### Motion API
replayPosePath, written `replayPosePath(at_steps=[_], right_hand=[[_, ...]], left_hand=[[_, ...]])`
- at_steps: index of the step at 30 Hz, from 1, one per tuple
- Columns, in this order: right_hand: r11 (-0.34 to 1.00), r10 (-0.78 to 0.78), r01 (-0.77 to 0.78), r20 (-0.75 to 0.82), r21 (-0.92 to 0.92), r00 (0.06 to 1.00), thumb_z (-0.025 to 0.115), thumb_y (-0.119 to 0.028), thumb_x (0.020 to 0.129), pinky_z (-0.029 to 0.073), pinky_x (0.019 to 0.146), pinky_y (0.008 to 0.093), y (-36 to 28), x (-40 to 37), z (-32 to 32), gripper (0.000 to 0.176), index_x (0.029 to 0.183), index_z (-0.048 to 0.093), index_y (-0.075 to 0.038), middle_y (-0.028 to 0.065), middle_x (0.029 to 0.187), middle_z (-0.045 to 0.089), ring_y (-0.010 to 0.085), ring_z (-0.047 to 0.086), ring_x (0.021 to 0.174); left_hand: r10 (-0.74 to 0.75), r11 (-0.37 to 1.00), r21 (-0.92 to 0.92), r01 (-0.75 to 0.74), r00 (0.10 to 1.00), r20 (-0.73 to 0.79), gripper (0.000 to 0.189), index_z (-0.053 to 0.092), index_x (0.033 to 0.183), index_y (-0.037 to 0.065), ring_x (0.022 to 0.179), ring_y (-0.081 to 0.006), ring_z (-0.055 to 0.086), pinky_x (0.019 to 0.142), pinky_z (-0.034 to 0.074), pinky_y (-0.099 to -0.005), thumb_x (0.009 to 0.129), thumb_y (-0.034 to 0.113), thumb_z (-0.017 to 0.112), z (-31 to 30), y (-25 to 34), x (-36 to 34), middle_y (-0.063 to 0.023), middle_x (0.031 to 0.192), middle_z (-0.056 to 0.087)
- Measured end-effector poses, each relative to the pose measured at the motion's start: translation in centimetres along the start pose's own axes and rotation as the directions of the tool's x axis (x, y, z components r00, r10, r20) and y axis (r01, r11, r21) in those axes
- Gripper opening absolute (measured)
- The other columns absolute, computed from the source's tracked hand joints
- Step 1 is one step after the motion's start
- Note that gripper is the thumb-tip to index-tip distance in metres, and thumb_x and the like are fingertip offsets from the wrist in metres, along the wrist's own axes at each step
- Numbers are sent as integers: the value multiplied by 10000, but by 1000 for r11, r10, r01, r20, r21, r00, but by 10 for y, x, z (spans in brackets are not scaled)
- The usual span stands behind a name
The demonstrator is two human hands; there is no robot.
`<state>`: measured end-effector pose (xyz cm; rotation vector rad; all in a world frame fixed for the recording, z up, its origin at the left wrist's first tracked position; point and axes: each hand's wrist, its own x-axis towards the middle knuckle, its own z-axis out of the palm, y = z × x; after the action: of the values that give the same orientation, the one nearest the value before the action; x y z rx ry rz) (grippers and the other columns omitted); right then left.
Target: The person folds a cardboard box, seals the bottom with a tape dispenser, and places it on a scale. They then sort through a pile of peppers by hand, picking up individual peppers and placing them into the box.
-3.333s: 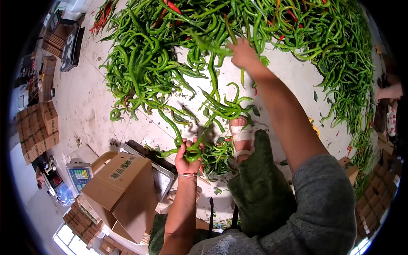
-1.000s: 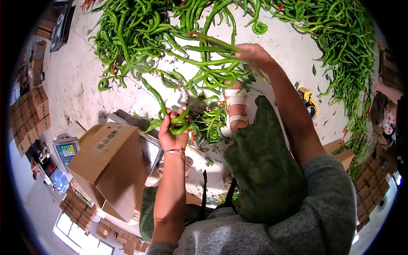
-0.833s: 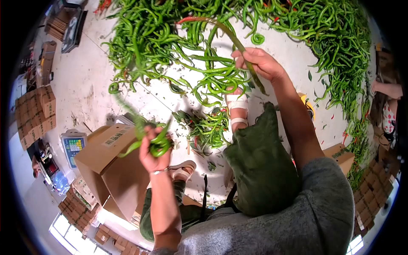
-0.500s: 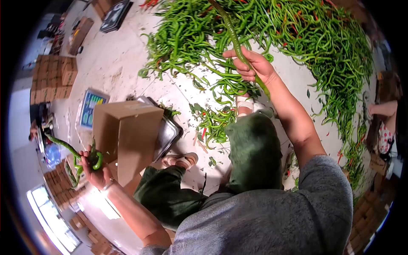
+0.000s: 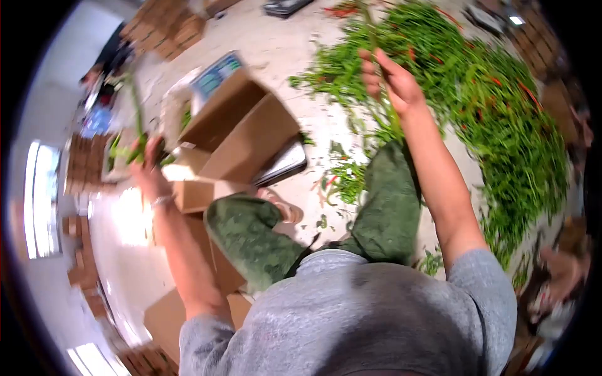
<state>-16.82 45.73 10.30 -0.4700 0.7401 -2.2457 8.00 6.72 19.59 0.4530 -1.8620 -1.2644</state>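
My left hand (image 5: 149, 168), at the left beside an open cardboard box (image 5: 251, 135), is closed around several green peppers (image 5: 137, 109), one long one sticking up. Raised over the floor, my right hand (image 5: 395, 81) holds one long green pepper (image 5: 370, 25) between thumb and fingers. Beyond and to the right of it spreads a large pile of green peppers (image 5: 501, 131) with some red ones. A small heap of peppers (image 5: 348, 182) lies between my legs. Motion blurs both hands and the peppers.
A metal tray (image 5: 285, 164) is partly under the open box. A blue and white panel (image 5: 216, 74) stands behind it. Stacked cartons (image 5: 164, 28) are at the upper left and more cartons (image 5: 91, 160) at the left. Part of another person (image 5: 561, 272) shows at the right edge.
The view has turned, so box and pile appear shifted right. My left hand, with its peppers, is now higher in view. The right hand still holds the long pepper, now more upright.
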Motion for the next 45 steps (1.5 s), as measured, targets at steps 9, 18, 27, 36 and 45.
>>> replayPosePath(at_steps=[9,18,27,36,45], right_hand=[[990,115,-128,-196,-54,974,544,-367,873,425,520,236,72,-25,8,338,1043,540,-76,-10,719,529,97,475,575],[965,136,-163,-140,-206,981,485,-303,915,479,740,318,100,-23,21,298,1074,497,-51,152,1030,613,210,591,878],[857,281,-234,35,-459,959,509,-321,902,434,842,347,137,-14,41,287,1066,471,-89,170,1110,582,231,541,1051],[538,353,-501,-358,-678,864,563,-319,869,456,663,232,140,-16,23,352,1101,545,-54,77,951,633,129,596,809],[494,279,-499,-414,-712,866,561,-294,877,457,607,195,124,-33,7,346,1121,539,-49,48,917,632,90,587,765]], left_hand=[[-161,946,312,85,960,227,279,576,970,0,695,-140,588,639,473,-264,723,81,676,6,-46,95,-48,793,621],[-133,869,442,-222,756,641,308,596,1059,47,825,-161,597,714,485,-277,773,153,644,112,-47,-44,-40,955,627],[-505,348,-244,905,400,765,218,494,1022,90,560,-108,534,446,375,-209,877,244,545,163,-44,-220,-38,715,563],[-637,663,-326,674,736,226,152,488,910,83,468,-49,438,370,300,-159,870,204,571,-82,-40,-166,9,651,491],[-725,566,213,797,604,-332,72,511,799,48,531,-83,501,437,389,-217,832,77,568,-299,-89,-267,-21,651,525]])
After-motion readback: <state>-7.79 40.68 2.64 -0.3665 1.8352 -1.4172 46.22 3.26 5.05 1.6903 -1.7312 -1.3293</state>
